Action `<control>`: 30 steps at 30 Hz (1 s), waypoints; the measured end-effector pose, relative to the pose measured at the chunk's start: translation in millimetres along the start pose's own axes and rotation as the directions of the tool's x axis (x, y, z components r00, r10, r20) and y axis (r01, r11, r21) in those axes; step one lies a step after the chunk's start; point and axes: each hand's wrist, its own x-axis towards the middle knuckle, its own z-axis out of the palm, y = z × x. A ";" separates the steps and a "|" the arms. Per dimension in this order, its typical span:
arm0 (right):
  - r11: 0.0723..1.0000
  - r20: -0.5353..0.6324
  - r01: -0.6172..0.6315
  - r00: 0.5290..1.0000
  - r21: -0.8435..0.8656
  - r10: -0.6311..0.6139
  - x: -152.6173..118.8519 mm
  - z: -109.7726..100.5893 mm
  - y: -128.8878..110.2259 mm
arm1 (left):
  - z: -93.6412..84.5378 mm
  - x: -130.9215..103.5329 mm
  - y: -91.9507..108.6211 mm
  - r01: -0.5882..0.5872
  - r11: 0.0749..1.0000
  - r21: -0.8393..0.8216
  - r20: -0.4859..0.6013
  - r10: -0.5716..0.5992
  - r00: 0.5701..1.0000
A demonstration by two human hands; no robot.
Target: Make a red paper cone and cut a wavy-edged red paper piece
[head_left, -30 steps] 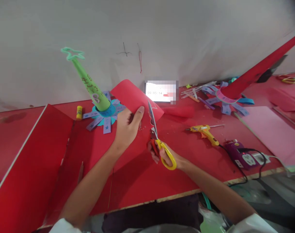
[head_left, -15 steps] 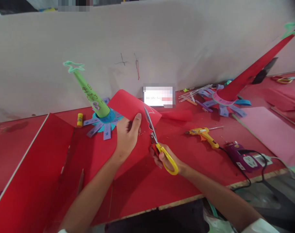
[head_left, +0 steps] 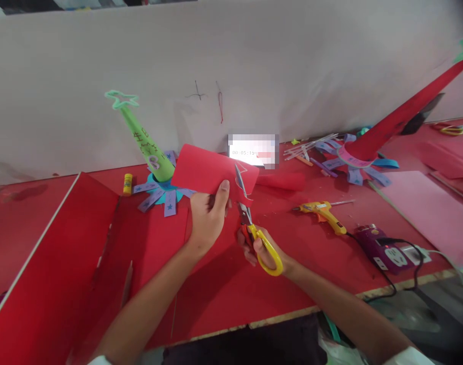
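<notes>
Pinched between thumb and fingers of my left hand is a curved piece of red paper, with a pale drawn line near its right end. My right hand grips the yellow-handled scissors by the loops. Their blades point up and away across the right part of the paper, where a cut edge curls. The fingers of my right hand lie partly behind the handles. Just behind the paper, a rolled red sheet lies on the red table.
A green cone and glue stick stand left. Rightward are a glue gun, purple power socket with cables, red cone and pink sheet. A lit phone leans on the wall. A red panel rises left.
The scissor blades have moved closer together, and a strip of paper now curls beside them. The paper sits slightly lower and further right in view. The surroundings have shifted slightly as the view moved.
</notes>
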 end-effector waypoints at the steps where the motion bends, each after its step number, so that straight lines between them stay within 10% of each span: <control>1: 1.000 0.002 0.001 1.000 0.005 -0.001 0.0 0.2 -0.2 | 0.5 -0.4 -0.4 0.008 1.000 -0.006 -0.001 -0.008 1.000; 30: 1.000 -0.007 -0.012 1.000 0.020 0.012 0.6 -0.2 -2.8 | 4.3 0.9 -6.7 0.160 0.934 -0.319 -0.123 -0.208 0.970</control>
